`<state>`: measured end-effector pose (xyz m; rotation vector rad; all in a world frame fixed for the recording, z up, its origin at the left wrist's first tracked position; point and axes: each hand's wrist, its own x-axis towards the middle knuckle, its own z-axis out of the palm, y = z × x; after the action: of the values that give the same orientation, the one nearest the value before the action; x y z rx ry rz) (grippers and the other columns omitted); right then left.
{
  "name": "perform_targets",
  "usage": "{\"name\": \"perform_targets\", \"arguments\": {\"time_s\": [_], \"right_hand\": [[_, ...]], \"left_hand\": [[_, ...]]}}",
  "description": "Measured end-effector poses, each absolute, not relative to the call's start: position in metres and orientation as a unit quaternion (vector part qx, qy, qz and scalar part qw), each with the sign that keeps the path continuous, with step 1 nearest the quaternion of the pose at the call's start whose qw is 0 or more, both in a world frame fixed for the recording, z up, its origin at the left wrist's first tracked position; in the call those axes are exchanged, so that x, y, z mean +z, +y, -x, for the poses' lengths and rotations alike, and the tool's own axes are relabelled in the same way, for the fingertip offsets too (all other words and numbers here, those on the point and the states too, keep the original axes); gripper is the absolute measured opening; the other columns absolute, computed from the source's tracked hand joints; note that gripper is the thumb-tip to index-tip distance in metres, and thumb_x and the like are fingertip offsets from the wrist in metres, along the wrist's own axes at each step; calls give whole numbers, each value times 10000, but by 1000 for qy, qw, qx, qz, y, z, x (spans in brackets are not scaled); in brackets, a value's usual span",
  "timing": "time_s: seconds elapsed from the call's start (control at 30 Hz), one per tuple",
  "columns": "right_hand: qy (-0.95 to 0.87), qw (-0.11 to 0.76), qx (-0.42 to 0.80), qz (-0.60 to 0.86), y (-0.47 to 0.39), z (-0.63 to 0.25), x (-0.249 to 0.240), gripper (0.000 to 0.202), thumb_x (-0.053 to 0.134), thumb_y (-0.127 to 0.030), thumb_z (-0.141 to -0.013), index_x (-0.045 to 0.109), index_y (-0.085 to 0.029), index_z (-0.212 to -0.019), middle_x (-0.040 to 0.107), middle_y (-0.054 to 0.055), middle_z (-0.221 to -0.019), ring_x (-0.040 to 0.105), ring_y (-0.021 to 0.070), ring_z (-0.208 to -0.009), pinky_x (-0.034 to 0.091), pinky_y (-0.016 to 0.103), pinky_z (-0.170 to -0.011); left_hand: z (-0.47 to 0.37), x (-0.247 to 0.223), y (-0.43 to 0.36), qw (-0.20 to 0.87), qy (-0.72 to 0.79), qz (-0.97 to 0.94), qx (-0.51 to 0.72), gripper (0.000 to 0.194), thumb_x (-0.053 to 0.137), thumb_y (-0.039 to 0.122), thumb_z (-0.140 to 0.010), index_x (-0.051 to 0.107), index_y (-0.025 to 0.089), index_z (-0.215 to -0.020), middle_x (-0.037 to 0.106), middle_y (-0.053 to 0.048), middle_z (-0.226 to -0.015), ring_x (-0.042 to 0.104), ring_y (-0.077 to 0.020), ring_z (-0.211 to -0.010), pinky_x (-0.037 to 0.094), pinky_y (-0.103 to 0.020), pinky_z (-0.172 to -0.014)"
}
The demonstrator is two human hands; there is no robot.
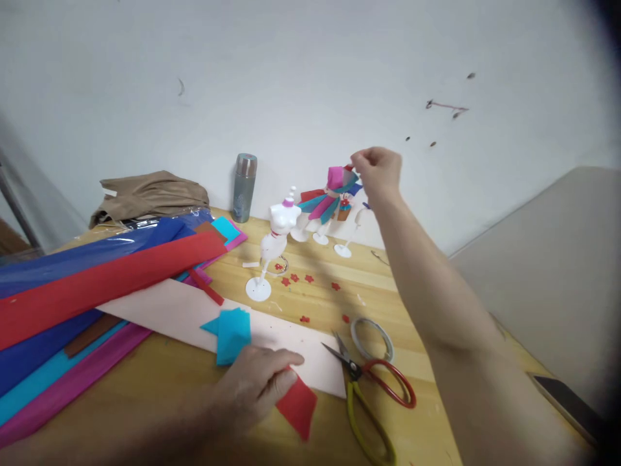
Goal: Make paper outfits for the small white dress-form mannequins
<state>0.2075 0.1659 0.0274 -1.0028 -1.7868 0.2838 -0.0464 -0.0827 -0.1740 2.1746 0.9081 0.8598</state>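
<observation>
Stretching far across the scene from the near right, the bare right arm rises to a bent wrist, its right hand raised at the far side with thumb and fingertips drawn together. They meet the top of a magenta, teal and red cloth-like outfit on a white stand; whether they grip it cannot be told. The left forearm comes in low and blurred from the near left, the left hand palm down, forefinger extended to the right, thumb pressing on a flat, four-sided red cloth-like piece that it grasps at one corner, near the middle of the scene.

Just beyond the left hand, flat turquoise cloth-like pieces lie on a long pale pink sheet. To its right are open metal scissors with one red and one yellow-green handle, and just beyond them a pale ring-shaped roll. Small red flower-shaped pieces are scattered farther off on the pale wooden table. A white plastic dress form stands upright left of the outfit. At the left, long red strips overlie blue and magenta ones; beyond sit a crumpled brown cloth and an upright grey-green flask.
</observation>
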Motion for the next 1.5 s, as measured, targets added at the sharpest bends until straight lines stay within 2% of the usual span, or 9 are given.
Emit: {"name": "perform_targets", "arguments": {"time_s": [0.13,0.33,0.5,0.6,0.7,0.77,0.9,1.03,1.5], "right_hand": [[-635,604,93,473,80,-209,35,196,615,-51,-809,607,-166,-650,575,-22,-572,460,64,-538,346,275,-566],[-653,549,241,462,-12,-192,20,180,708,-215,-809,652,-171,-644,570,-19,-566,473,62,-507,348,252,-504],[-659,525,326,429,-36,-176,-2,250,774,-368,-740,637,-184,-640,552,-31,-567,476,68,-511,377,240,-495],[-646,538,340,422,-42,-171,-9,289,792,-435,-703,637,-197,-645,548,-41,-558,459,68,-499,371,235,-479],[-642,544,354,408,-43,-171,-13,326,818,-466,-668,645,-191,-649,567,-32,-571,467,69,-505,357,232,-475],[-640,547,366,397,-43,-171,-15,328,831,-456,-656,657,-178,-651,580,-24,-569,474,68,-503,348,230,-471],[-633,554,365,398,-44,-171,-21,284,816,-425,-685,675,-178,-672,591,-23,-574,485,70,-507,349,222,-470],[-635,543,348,425,-45,-167,-26,272,786,-431,-718,658,-194,-676,571,-28,-589,478,72,-497,343,224,-451],[-664,522,286,453,-48,-149,-33,247,687,-356,-849,601,-200,-678,522,-21,-608,522,102,-580,357,248,-511]], "left_hand": [[52,-139,-72,336,386,-764,393,341,433,293,-916,738,152,-976,687,-29,-643,577,-130,-563,436,-240,-559],[50,-83,-57,385,426,-639,511,194,630,301,-798,765,170,-847,718,-33,-764,594,-137,-701,449,-241,-631],[33,-68,-42,552,375,-628,400,215,713,330,-692,773,157,-805,707,-36,-759,594,-146,-721,461,-266,-657],[27,-67,-32,606,319,-658,313,246,715,368,-694,753,133,-755,610,-4,-620,520,-110,-616,401,-242,-577],[25,-69,-26,614,260,-694,271,282,700,389,-730,717,118,-654,462,33,-506,384,-67,-518,304,-228,-512],[23,-70,-25,623,242,-697,260,250,709,361,-723,714,121,-651,463,38,-504,368,-60,-511,298,-226,-507],[19,-71,-27,634,258,-683,254,182,726,299,-679,745,139,-762,604,15,-603,493,-83,-573,396,-223,-556],[16,-70,-30,646,261,-677,238,191,746,280,-677,746,147,-813,713,-30,-780,647,-155,-764,519,-290,-722],[14,-63,-41,541,357,-712,270,209,781,265,-619,630,162,-720,598,21,-662,585,-136,-664,480,-266,-620]]}}
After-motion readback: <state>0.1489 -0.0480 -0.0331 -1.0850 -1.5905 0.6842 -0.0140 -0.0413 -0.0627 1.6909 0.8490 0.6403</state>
